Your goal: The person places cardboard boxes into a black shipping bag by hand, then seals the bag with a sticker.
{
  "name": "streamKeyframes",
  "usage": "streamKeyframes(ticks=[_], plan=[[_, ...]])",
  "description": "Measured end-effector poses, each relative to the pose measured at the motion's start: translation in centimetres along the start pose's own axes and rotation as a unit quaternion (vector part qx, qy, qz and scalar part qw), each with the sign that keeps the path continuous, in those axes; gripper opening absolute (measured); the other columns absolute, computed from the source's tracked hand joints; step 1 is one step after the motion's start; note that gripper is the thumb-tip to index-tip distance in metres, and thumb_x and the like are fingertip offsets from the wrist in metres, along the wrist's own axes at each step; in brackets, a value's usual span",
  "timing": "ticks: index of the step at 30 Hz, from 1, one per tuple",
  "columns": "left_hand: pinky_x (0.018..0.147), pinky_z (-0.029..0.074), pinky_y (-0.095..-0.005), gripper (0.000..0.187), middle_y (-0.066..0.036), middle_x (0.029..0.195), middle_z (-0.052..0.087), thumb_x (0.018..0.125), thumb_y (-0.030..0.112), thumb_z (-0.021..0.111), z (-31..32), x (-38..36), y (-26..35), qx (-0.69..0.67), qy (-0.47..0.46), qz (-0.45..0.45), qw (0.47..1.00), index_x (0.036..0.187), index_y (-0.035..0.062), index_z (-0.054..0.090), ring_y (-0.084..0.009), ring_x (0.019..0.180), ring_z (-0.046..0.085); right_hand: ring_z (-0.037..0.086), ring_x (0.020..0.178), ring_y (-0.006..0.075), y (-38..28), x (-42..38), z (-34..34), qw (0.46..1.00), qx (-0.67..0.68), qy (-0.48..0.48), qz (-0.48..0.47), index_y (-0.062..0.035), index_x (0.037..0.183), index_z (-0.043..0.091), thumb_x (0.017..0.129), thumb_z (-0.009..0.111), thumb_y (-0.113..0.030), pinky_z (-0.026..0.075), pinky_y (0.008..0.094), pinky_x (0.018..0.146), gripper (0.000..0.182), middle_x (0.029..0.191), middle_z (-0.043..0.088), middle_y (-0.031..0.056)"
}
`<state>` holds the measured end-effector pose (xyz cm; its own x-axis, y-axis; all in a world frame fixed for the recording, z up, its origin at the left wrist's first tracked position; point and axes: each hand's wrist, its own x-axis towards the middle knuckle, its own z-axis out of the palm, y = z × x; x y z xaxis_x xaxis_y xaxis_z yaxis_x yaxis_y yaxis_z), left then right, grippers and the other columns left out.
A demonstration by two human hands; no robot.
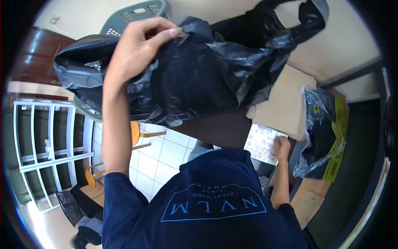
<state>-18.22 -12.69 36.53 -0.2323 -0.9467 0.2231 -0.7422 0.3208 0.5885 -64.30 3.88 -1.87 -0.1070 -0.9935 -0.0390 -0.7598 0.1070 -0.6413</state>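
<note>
A large black plastic bag [195,79] spreads across the upper middle of the view, crumpled and shiny. My left hand [141,45] pinches its upper part between thumb and fingers. At the right, my right hand [281,147] is curled with its fingers closed at the right edge of a light printed sheet [260,143] with small pink patterns. The sheet lies partly beside brown cardboard [286,106]. The bag hides part of a green-grey perforated basket [137,14].
A clear plastic package [321,124] with black and yellow contents lies at the right. Wooden stools [134,133] stand on the white tiled floor [170,151] at lower left, near a white metal rack [52,133]. A dark surface [219,130] shows below the bag.
</note>
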Motion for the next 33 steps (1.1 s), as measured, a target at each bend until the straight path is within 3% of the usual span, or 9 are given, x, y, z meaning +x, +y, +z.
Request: streamKeyframes(ticks=[11,13,14,17,21,25,27,29,33], plan=[[0.075,0.048,-0.0249,0.018,-0.005,0.08,0.066,0.091,0.016,0.061,0.3,0.1,0.4,-0.003,0.008,-0.009,1.0,0.094,0.0007,0.07,-0.0119,0.077,0.06,0.066,0.078,0.0385,-0.9,1.2,-2.0,0.991,-0.042,-0.123,0.031,0.0015,0.083,0.06,0.073,0.062,0.001,0.052,0.0406,0.069,0.01,0.08,0.065,0.0236],[0.076,0.048,-0.0248,0.019,-0.005,0.08,0.066,0.092,0.017,0.06,0.4,0.0,0.4,-0.014,0.015,-0.001,1.0,0.093,0.0006,0.069,-0.012,0.077,0.06,0.067,0.081,0.0369,-0.3,1.5,-2.1,0.984,0.088,-0.139,0.069,0.0021,0.083,0.059,0.073,0.064,0.001,0.052,0.0388,0.07,0.011,0.08,0.064,0.0242],[0.076,0.048,-0.0249,0.018,-0.005,0.08,0.066,0.092,0.016,0.059,0.5,0.0,0.4,-0.025,0.011,0.007,1.0,0.093,0.0005,0.069,-0.0121,0.078,0.061,0.067,0.079,0.0305,0.1,1.8,-2.7,0.989,-0.02,-0.147,-0.007,0.0018,0.085,0.058,0.074,0.067,0.001,0.051,0.0352,0.07,0.014,0.081,0.065,0.0199],[0.078,0.048,-0.0256,0.018,-0.006,0.081,0.066,0.093,0.016,0.057,0.3,0.0,0.0,-0.029,-0.001,0.011,1.0,0.093,0.0001,0.067,-0.0127,0.079,0.061,0.065,0.077,0.0206,-9.9,4.1,-7.6,0.985,0.095,-0.146,0.008,0.0001,0.092,0.06,0.076,0.068,0.0,0.05,0.0312,0.07,0.019,0.084,0.064,0.0115],[0.077,0.048,-0.0263,0.018,-0.007,0.082,0.066,0.092,0.016,0.059,0.6,0.0,0.0,-0.043,0.011,0.028,0.999,0.093,-0.0008,0.066,-0.0133,0.079,0.061,0.061,0.079,0.0128,-25.4,6.0,-13.8,0.944,0.277,-0.106,-0.146,-0.0027,0.12,0.057,0.076,0.069,0.004,0.049,0.0264,0.069,0.046,0.087,0.063,0.0068],[0.073,0.046,-0.0255,0.016,-0.005,0.08,0.064,0.09,0.015,0.062,0.5,0.0,0.0,-0.032,0.03,0.028,0.999,0.091,-0.0005,0.065,-0.0113,0.077,0.058,0.062,0.083,0.0137,-35.9,8.1,-14.7,0.855,0.374,0.055,-0.354,-0.003,0.13,0.049,0.073,0.073,0.003,0.05,0.027,0.079,0.063,0.09,0.066,0.0087],[0.071,0.045,-0.0254,0.015,-0.003,0.078,0.062,0.089,0.015,0.064,0.3,0.0,0.1,-0.047,0.024,0.012,0.999,0.09,0.0001,0.064,-0.0095,0.076,0.055,0.064,0.086,0.0168,-38.9,10.6,-14.0,0.859,0.291,0.091,-0.411,-0.0038,0.13,0.049,0.073,0.074,0.002,0.05,0.0281,0.083,0.063,0.097,0.067,0.0099],[0.07,0.045,-0.0232,0.011,0.0,0.079,0.061,0.088,0.01,0.064,0.7,0.3,-0.9,-0.091,0.032,0.025,0.995,0.09,-0.0006,0.063,-0.0071,0.076,0.054,0.062,0.102,0.0274,-41.0,13.0,-12.2,0.82,0.233,0.109,-0.511,-0.0065,0.13,0.049,0.072,0.073,0.001,0.049,0.035,0.088,0.063,0.118,0.061,0.0138],[0.07,0.045,-0.0206,0.009,-0.002,0.08,0.062,0.089,0.007,0.062,0.9,0.6,-2.2,-0.135,0.028,-0.012,0.99,0.093,-0.0017,0.062,-0.0058,0.076,0.056,0.058,0.108,0.0325,-41.5,15.3,-9.2,0.787,0.119,0.08,-0.6,-0.012,0.134,0.045,0.071,0.071,0.003,0.047,0.0425,0.093,0.07,0.12,0.061,0.0106]])
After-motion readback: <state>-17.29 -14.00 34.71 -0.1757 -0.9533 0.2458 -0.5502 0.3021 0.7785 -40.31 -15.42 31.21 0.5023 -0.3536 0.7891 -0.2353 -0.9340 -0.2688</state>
